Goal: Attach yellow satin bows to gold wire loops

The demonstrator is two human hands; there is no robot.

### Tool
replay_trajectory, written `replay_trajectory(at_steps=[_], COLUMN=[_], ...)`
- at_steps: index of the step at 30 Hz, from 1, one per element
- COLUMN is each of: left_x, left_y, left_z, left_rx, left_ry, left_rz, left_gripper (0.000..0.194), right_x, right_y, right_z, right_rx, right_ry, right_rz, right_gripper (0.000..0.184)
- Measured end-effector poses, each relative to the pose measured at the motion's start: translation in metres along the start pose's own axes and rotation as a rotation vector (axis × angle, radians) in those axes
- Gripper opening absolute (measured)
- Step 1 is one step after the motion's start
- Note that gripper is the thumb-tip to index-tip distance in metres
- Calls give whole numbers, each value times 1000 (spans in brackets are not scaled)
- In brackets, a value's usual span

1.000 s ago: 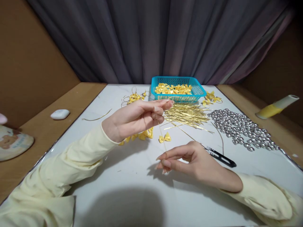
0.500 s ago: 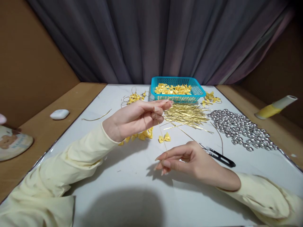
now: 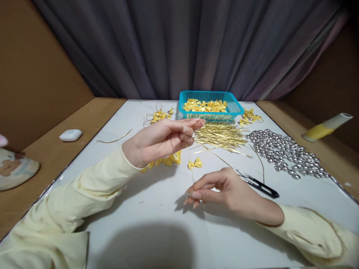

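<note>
My left hand is raised over the middle of the table, its fingers pinching the upper end of a thin gold wire tie. Lower down, my right hand closes thumb and fingertips on the wire's lower end. The strand runs slanted between both hands. Behind it, a small yellow bow lies on the white table. More yellow bows sit partly hidden under my left hand. A pile of gold wire ties lies beyond my hands. Black-handled snips rest beside my right wrist.
A blue basket of yellow bows stands at the back. Bow clusters with loops lie left of it, others right. Silver beads spread at right, near a yellow-and-white tube. At left are a white case and a bear-print container.
My right thumb and fingertips have come closer together on the wire's lower end, and the strand has shifted slightly left. My left hand has barely moved.
</note>
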State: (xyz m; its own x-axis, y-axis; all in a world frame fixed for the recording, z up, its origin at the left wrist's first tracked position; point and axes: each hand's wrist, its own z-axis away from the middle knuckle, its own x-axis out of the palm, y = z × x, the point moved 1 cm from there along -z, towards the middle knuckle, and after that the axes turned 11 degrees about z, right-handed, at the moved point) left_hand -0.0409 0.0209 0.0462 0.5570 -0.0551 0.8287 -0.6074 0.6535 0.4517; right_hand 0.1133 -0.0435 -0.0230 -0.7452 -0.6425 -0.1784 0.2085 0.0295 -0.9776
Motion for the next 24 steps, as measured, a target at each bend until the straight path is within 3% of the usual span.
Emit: replay_trajectory(at_steps=[13,24], left_x=[-1,-2], left_y=[1,0], left_z=[0,-1], left_rx=[10,-8], left_ry=[-8,-42], left_rz=[-24,-32], left_gripper=[31,28], right_x=[0,1], right_y=[-3,3], right_z=[-1,-3], right_rx=[8,38], right_ry=[38,14], right_rz=[43,-53], right_gripper=[11,12])
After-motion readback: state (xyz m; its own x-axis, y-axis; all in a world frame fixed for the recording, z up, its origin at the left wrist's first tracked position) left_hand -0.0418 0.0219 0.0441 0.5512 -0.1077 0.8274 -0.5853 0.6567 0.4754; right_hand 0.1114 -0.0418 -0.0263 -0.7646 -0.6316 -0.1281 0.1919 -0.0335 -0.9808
